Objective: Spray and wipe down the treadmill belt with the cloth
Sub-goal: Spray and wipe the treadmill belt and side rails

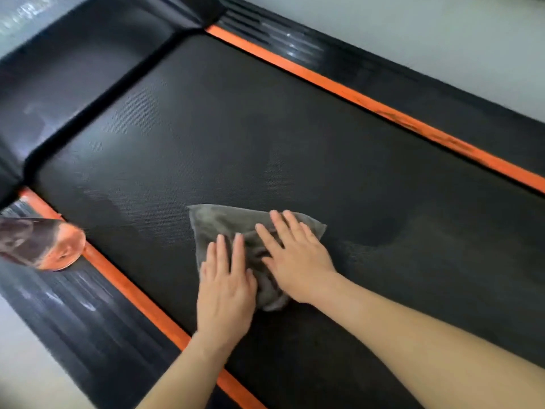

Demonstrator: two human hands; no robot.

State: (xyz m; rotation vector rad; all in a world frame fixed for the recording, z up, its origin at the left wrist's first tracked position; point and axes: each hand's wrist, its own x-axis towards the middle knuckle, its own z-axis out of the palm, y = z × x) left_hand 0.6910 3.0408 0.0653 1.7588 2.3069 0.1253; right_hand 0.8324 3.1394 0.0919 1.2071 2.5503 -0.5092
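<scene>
A grey cloth [224, 222] lies crumpled on the black textured treadmill belt [236, 128], near its middle. My left hand [225, 287] presses flat on the cloth's near left part with straight fingers. My right hand [295, 255] presses flat on its right part, fingers spread. A darker damp patch [380, 231] shows on the belt to the right of the cloth. A bottle [41, 243] with an orange bottom lies on its side on the left side rail; its nozzle is out of frame.
Orange strips [368, 101] run along both edges of the belt, with black ribbed side rails [88, 320] outside them. The black motor cover [73, 69] is at the far left end. Pale floor [442, 33] lies beyond the treadmill on both sides.
</scene>
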